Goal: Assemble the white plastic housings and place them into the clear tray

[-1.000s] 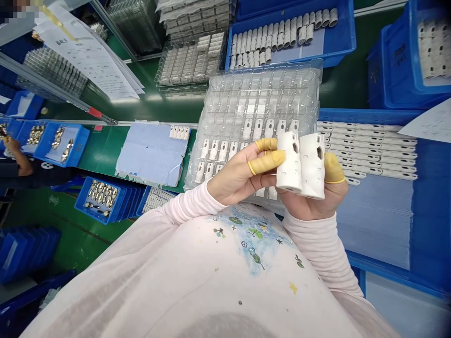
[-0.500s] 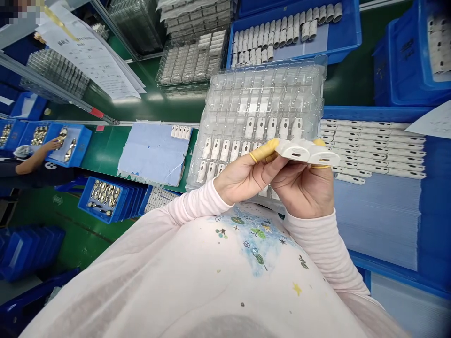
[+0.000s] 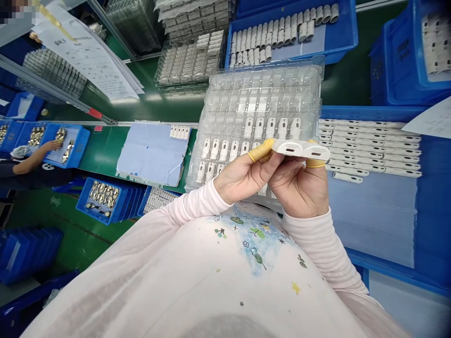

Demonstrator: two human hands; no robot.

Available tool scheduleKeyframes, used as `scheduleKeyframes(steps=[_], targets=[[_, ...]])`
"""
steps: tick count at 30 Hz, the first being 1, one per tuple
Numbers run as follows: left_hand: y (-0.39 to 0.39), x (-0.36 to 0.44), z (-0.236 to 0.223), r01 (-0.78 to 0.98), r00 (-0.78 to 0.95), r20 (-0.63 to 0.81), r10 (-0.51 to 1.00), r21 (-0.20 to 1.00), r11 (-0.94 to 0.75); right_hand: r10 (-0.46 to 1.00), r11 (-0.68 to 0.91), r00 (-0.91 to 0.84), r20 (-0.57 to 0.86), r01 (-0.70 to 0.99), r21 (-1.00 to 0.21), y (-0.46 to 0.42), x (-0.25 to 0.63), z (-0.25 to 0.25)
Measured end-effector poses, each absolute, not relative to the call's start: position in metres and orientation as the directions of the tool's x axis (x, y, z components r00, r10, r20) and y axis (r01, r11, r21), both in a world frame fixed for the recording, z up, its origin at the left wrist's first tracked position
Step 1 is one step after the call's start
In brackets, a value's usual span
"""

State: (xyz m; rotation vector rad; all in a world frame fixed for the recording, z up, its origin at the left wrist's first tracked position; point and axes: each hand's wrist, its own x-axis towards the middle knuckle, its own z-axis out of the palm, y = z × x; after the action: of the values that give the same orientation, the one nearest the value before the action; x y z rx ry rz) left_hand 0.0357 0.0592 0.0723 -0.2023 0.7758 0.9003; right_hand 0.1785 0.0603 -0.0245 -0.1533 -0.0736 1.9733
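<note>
White cases (image 3: 288, 148), two of them, are held up side by side, with their slotted ends facing this way. They look light, hard and hollow. I guess they are smooth and might slip, and a drop could chip them, so the long outer sides seem best to hold. The left hand (image 3: 243, 176) is closed, gripping the left one. The right hand (image 3: 299, 188) is curled round the right one. Some fingers hide behind, so I can't tell which carries more. Both wear yellow finger covers (image 3: 260, 150). Just past them is a clear tray (image 3: 229, 96), part filled with more such cases. To the right, a big blue bin (image 3: 431, 211) has rows of them. Farther off, on the green table (image 3: 169, 109), another blue bin (image 3: 341, 38) holds short white tubes (image 3: 278, 35).
</note>
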Motion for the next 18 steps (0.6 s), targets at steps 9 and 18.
scheduleKeyframes(steps=[9, 18], targets=[[0.055, 0.03, 0.074, -0.729, 0.32, -0.631, 0.707, 0.313, 0.609, 0.948, -0.314, -0.219, -0.231, -0.758, -0.571, 0.062, 0.175, -0.001], [0.136, -0.042, 0.006, -0.309, 0.104, -0.131, 0.986, 0.938, 0.157, 0.996, -0.078, -0.057, -0.066, -0.241, -0.967, 0.147, 0.155, -0.014]])
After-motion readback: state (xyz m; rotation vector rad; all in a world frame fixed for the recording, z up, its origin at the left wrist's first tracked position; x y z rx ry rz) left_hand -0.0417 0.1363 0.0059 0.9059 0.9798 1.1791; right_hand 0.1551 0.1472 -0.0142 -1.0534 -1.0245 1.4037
